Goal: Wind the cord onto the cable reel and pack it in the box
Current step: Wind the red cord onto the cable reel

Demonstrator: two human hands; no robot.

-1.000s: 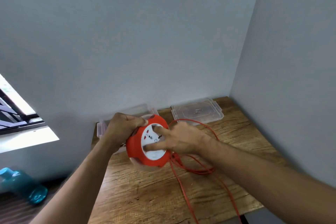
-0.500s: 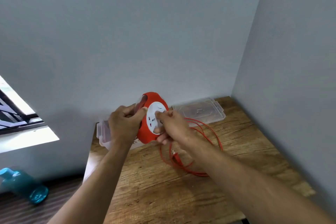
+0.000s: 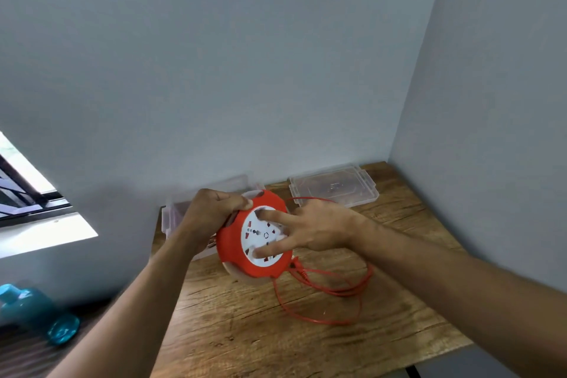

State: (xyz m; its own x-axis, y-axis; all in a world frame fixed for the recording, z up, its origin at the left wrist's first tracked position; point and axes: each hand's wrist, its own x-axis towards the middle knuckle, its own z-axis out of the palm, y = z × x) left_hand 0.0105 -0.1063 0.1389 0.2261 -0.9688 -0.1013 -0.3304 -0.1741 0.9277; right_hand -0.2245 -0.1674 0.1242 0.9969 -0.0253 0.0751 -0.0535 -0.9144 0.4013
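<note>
Cord lay looped on the table; left hand clasped the cable reel above it, right hand fingers spread on its face. Clear box behind looked empty; lid apart.

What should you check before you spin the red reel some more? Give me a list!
1. Left hand grips the reel by its rim: ok.
2. Right hand has fingers on the white face to turn it: ok.
3. Cord all wound: not ok, loops lie loose on the table.
4. Cord free of knots: cannot tell, the loops cross each other.
5. Box open and ready: cannot tell, the left hand hides most of it.
6. Lid out of the way: ok, it lies at the back corner of the table.
</note>
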